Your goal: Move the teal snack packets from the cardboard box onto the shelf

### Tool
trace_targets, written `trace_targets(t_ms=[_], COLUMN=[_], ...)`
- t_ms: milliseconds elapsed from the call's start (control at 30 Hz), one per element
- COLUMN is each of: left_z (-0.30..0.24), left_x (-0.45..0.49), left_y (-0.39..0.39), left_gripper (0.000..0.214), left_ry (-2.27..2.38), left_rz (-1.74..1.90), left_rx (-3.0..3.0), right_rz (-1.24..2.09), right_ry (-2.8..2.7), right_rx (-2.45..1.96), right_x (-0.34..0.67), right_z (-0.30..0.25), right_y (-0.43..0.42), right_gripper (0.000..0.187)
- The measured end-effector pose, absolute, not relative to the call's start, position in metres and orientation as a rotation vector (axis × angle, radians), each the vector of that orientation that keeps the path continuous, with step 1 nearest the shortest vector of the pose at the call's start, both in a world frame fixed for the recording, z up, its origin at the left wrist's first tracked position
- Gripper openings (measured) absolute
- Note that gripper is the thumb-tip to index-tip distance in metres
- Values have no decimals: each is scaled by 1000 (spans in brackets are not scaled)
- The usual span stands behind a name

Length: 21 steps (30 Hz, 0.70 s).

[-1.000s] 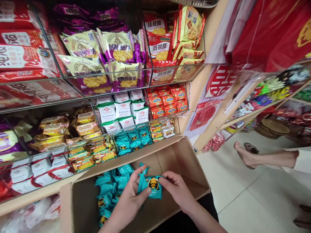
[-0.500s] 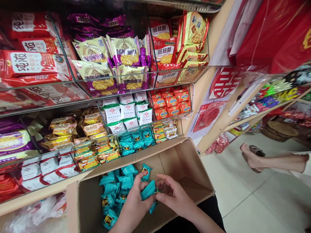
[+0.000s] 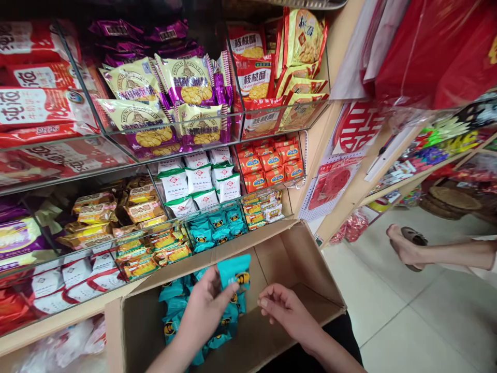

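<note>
My left hand [image 3: 205, 305] pinches a small teal snack packet [image 3: 235, 269] between thumb and fingers, holding it up over the open cardboard box [image 3: 312, 280]. To the right, my right hand [image 3: 282, 310] hovers above the bare part of the box, thumb and fingertips drawn together with nothing visible in them. More teal packets [image 3: 225, 331] lie in the left and middle part of the box, partly covered by my left hand and forearm. Just beyond the box's far rim, matching teal packets [image 3: 221, 235] stand in rows in a shelf compartment.
Clear-fronted shelves hold white-and-green packets [image 3: 199, 178], orange packets [image 3: 274, 166] and purple biscuit packs [image 3: 188, 90]. Plastic bags [image 3: 66, 342] lie below at left. On the tiled floor [image 3: 396, 311] at right, another person's foot [image 3: 402, 246] rests in a sandal.
The teal packet has risen and turned in my left hand, its printed face now showing. My right hand has drawn away from it to the right. The view has shifted slightly.
</note>
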State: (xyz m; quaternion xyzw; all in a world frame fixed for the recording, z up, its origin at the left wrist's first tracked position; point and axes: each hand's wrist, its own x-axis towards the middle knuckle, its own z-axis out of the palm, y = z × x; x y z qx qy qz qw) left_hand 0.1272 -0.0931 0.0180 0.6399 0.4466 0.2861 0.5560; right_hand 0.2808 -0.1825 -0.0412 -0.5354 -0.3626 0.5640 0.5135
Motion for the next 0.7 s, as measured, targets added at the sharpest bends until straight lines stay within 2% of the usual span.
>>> trace_targets(t_ms=[133, 267, 467, 700], left_z=[37, 26, -5, -25], left_x=[135, 152, 172, 176], left_y=[-23, 42, 96, 115], left_gripper=[30, 36, 44, 48], left_ry=[1098, 1184, 1204, 1276], left_rz=[575, 297, 3, -243], left_rx=[2180, 2657, 2838, 2931], right_rz=[1322, 1267, 1155, 1181], right_ry=[-939, -1002, -1062, -1054], right_rx=[-1416, -1516, -1615, -1629], right_x=[286, 289, 297, 305], right_z=[-59, -72, -86, -88], right_y=[-186, -190, -194, -195], right_gripper=[20, 13, 13, 13])
